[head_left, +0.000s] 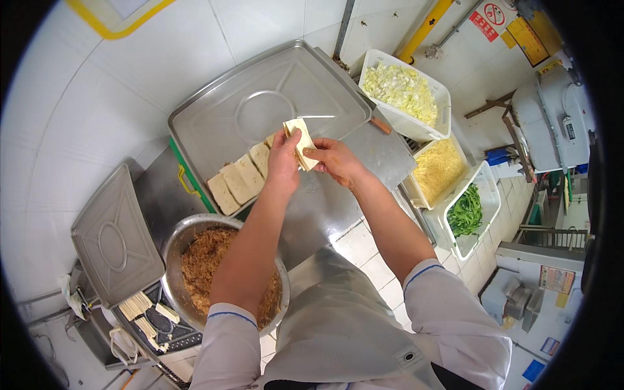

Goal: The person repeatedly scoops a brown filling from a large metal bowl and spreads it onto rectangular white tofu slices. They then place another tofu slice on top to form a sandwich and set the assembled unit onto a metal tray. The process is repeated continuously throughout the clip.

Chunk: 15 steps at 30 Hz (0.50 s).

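Note:
Above the steel table, both my hands are closed on a stack of pale rectangular slices [298, 138], like tofu or bread, with a little brown between the layers. My left hand [281, 161] grips its left side, the thumb on the face. From the right, my right hand [337, 160] pinches its lower edge; brown bits stick to those fingers. Beyond and to the left, a row of similar pale slices [239, 181] lies on a large metal tray [214, 123]. A steel bowl [170, 276] of brown minced filling [205, 257] stands under my left forearm, which hides part of it.
At the right stand white tubs with chopped pale cabbage [400, 91], yellow shreds [439, 170] and green leaves [465, 211]. An orange-handled tool [381, 125] lies by the tray. Lower left, a metal lid [117, 237] leans over a black crate [185, 340] with pale slices.

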Available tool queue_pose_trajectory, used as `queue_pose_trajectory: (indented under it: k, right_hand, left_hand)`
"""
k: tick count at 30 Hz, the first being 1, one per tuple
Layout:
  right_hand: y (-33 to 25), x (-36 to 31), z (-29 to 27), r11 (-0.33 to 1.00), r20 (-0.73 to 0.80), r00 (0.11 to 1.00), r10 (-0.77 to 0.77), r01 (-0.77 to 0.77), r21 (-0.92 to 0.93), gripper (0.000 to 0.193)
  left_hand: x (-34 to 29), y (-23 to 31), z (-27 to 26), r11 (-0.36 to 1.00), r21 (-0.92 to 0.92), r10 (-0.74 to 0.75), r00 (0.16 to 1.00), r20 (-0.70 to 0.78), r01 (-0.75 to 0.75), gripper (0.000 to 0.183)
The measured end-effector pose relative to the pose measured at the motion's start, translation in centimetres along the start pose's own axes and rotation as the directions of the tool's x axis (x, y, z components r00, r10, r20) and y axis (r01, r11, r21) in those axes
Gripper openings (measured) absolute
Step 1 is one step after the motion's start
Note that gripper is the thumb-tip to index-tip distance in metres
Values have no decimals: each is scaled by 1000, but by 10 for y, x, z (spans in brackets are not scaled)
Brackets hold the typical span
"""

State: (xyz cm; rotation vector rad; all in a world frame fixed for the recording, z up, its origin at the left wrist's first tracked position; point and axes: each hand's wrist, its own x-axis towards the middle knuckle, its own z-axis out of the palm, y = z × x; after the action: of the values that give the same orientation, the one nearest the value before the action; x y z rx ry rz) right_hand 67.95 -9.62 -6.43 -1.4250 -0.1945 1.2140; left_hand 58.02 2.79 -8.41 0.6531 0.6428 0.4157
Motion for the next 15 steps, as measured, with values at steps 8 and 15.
queue_pose_trajectory:
  k: [8,15]
  right_hand:
    - [-12,78,-21,877,-67,993,94,-114,-468,48]
    - [1,89,-19,300,-27,956,-291,65,-952,35]
  left_hand:
    - [104,41,-20,354,935,30,1000,-10,-2,59]
    - [128,53,-15,-178,970,-72,985,157,-167,41]
